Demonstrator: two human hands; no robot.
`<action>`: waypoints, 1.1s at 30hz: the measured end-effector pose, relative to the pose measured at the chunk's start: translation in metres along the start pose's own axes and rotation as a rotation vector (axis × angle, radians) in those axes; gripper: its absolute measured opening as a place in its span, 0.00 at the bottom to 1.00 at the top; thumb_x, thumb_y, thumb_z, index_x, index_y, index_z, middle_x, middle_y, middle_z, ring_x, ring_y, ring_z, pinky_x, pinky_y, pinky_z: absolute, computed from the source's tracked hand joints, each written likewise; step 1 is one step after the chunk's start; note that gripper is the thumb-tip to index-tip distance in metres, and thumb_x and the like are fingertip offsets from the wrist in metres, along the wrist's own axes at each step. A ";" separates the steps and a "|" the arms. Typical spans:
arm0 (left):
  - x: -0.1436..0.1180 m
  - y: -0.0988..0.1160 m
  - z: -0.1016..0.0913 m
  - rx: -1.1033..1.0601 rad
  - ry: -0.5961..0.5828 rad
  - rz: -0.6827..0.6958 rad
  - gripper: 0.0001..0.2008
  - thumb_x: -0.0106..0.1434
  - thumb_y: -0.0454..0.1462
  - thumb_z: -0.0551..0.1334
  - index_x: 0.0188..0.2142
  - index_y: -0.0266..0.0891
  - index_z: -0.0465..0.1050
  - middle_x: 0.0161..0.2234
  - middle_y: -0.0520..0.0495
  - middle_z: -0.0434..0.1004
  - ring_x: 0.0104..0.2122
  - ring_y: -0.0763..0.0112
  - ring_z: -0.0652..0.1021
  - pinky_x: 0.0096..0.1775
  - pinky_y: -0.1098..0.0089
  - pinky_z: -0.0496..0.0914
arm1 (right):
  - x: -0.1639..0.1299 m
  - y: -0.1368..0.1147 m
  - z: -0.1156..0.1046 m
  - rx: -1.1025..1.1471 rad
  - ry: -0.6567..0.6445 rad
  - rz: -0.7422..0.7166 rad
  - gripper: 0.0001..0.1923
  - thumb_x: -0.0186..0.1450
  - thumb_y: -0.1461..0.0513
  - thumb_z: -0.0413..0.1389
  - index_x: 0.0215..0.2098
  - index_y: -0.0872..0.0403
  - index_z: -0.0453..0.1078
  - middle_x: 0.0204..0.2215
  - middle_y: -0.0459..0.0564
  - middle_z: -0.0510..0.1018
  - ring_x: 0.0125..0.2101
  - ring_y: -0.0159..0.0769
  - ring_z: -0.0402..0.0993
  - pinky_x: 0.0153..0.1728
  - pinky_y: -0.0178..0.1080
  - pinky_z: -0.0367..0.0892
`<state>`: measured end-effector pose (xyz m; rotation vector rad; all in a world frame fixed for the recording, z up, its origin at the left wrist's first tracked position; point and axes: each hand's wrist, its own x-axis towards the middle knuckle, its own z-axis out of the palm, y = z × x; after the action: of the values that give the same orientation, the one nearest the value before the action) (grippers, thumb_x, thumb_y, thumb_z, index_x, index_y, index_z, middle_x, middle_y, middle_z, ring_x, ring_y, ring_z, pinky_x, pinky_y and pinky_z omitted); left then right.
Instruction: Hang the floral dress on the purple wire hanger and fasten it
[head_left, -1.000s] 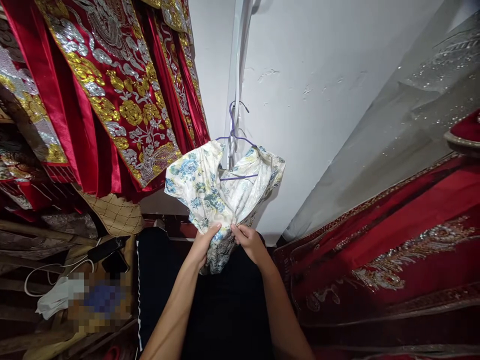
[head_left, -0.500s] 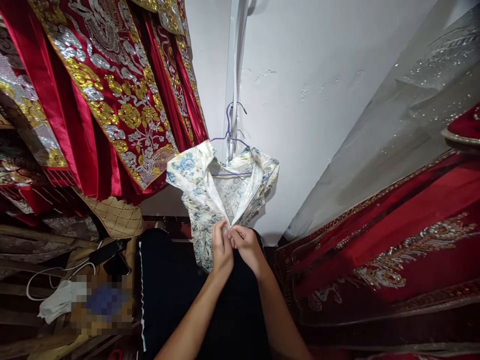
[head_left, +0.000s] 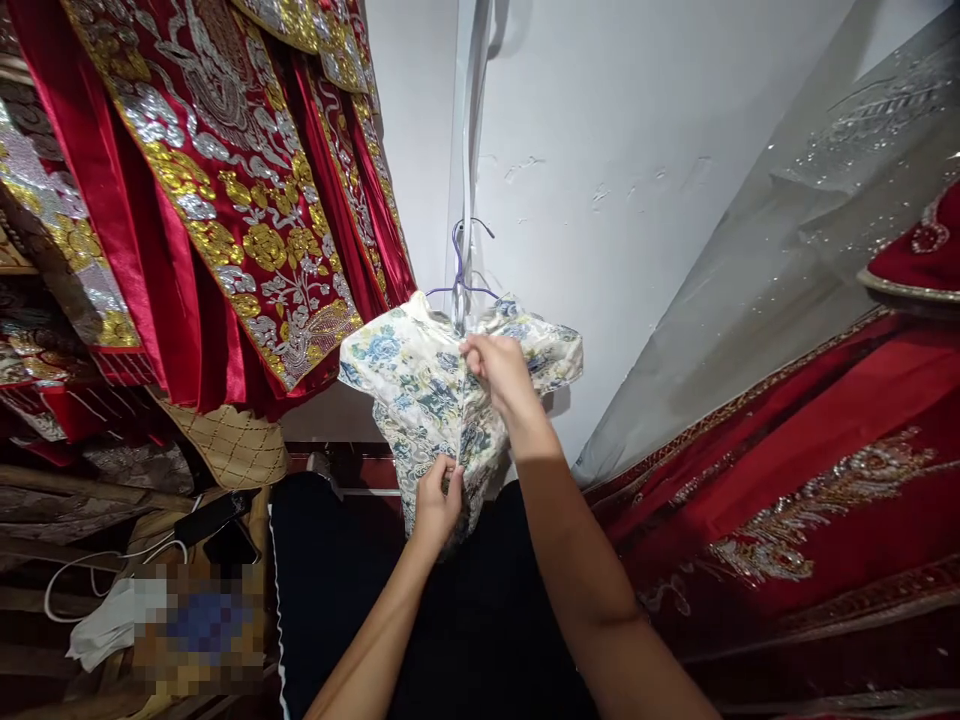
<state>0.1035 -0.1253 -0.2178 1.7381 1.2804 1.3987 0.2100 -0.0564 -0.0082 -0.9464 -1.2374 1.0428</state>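
since the earlier frame the right hand (head_left: 501, 368) has risen to mid-frame, its grip pinching the top of the now-closed front seam (head_left: 461, 420); lower, the left hand (head_left: 437, 502) pinches the same seam. the short-sleeved white fabric garment with blue flowers (head_left: 409, 375) hangs at frame centre on a slim purple hanger (head_left: 458, 268).

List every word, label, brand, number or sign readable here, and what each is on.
No readable text anywhere.
Floral garment: pattern only, no lettering visible.
Red embroidered garment at left: decorative motifs, no legible lettering.
Pixelated patch at lower left: too blurred to tell.
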 end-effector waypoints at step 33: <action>0.099 0.021 -0.130 -1.214 0.585 -0.496 0.17 0.72 0.31 0.44 0.42 0.36 0.72 0.37 0.41 0.79 0.43 0.69 0.80 0.48 0.65 0.74 | -0.077 0.090 0.007 -0.034 0.004 0.017 0.18 0.65 0.51 0.54 0.23 0.52 0.69 0.13 0.45 0.64 0.18 0.34 0.58 0.23 0.39 0.55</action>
<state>-0.0125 -0.0603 -0.1201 0.1971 0.6884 1.8098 0.1919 -0.1069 -0.1147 -0.9867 -1.2492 1.0355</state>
